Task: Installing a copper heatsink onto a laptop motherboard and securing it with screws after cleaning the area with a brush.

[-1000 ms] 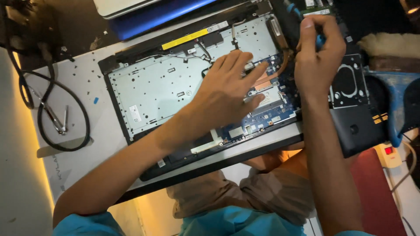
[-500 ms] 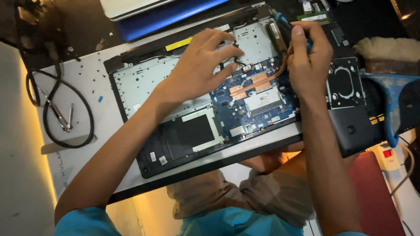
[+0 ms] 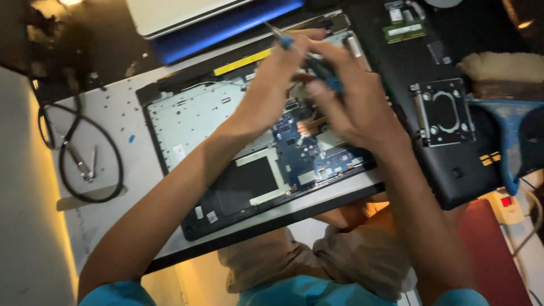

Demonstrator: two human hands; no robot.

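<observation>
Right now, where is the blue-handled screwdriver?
In the head view, the blue-handled screwdriver is top centre, gripped between the left hand and right hand, above the opened laptop.

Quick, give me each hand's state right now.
Left hand: closed on the blue-handled screwdriver.
Right hand: fingers curled over the screwdriver's dark lower part; grip cannot be told.

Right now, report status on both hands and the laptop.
Left hand and right hand together on a blue-handled screwdriver, over the opened laptop. Blue circuit board exposed. Loose black cover lies right of it.
</observation>
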